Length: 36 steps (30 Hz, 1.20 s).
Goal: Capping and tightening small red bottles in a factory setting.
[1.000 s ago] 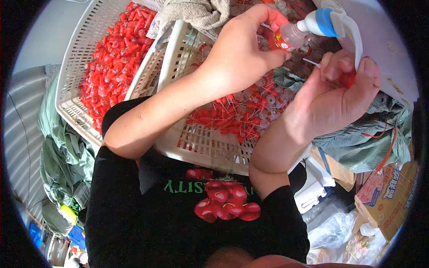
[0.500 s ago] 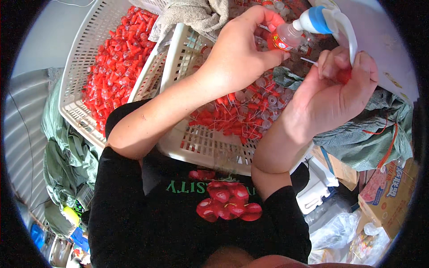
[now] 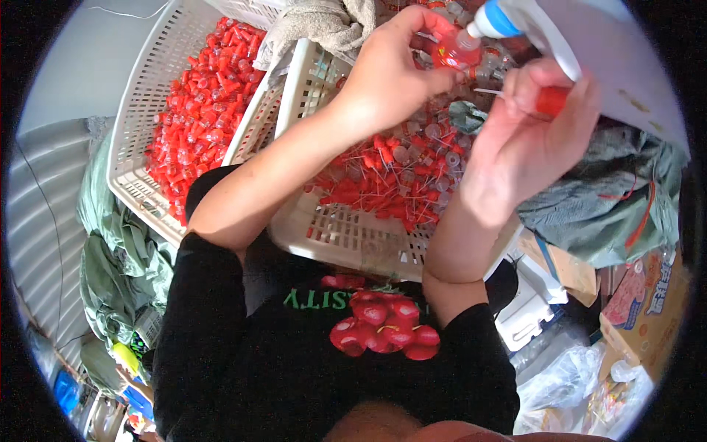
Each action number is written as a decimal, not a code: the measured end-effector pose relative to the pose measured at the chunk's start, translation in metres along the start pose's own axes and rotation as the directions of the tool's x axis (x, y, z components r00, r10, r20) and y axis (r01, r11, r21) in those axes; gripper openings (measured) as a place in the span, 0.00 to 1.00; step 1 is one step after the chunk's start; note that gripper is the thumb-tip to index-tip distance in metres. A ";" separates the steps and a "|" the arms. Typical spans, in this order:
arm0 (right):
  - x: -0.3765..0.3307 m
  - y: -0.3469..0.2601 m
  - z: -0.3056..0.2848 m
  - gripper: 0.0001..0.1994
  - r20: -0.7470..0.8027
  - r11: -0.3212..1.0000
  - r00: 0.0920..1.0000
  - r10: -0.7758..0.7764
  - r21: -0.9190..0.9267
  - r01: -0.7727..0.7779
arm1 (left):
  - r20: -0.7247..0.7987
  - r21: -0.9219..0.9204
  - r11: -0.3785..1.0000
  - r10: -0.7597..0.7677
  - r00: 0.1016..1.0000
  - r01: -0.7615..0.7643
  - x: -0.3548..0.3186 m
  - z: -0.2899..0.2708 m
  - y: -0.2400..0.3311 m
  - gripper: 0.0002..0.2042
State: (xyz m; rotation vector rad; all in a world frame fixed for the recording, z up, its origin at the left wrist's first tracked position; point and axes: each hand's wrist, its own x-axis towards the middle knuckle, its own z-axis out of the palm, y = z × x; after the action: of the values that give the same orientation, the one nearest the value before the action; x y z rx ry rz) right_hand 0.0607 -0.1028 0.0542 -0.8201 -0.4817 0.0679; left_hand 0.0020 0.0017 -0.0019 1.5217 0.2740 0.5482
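My left hand pinches a small clear vial with a red part above a white plastic basket. Close beside it, my right hand grips a red cap with a thin white stem sticking out to the left, toward the vial. Under both hands the basket holds a heap of loose red caps with thin stems and clear vials. A second white basket on the left is full of finished red pieces.
A white spray bottle with a blue collar hangs at top right, just over my hands. A grey towel lies across the basket rims. Green cloth is on the right, cardboard boxes and plastic bags lower right.
Both hands have stayed together over the basket; the right hand has turned a little, bringing the red cap and its stem nearer the vial held by the left.
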 end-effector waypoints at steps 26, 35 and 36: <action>-0.163 -0.156 -0.001 0.09 0.305 0.915 0.908 0.287 -0.366 -0.167 | 0.261 -0.547 0.824 -0.002 0.965 0.149 -0.224 0.076 0.100 0.14; -0.159 -0.152 -0.013 0.08 0.375 0.872 0.796 0.476 -0.083 -0.482 | 0.330 0.011 0.916 0.376 0.866 -0.402 -0.207 0.064 0.077 0.16; -0.159 -0.151 -0.014 0.08 0.374 0.872 0.797 0.475 -0.080 -0.482 | 0.329 -0.098 0.959 0.284 0.900 -0.267 -0.209 0.062 0.077 0.15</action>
State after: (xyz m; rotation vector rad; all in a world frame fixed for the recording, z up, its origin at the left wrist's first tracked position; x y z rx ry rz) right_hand -0.0935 -0.2541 0.0927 -0.8983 -0.6298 0.7192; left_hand -0.1579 -0.1596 0.0427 1.5862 -0.2272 0.4974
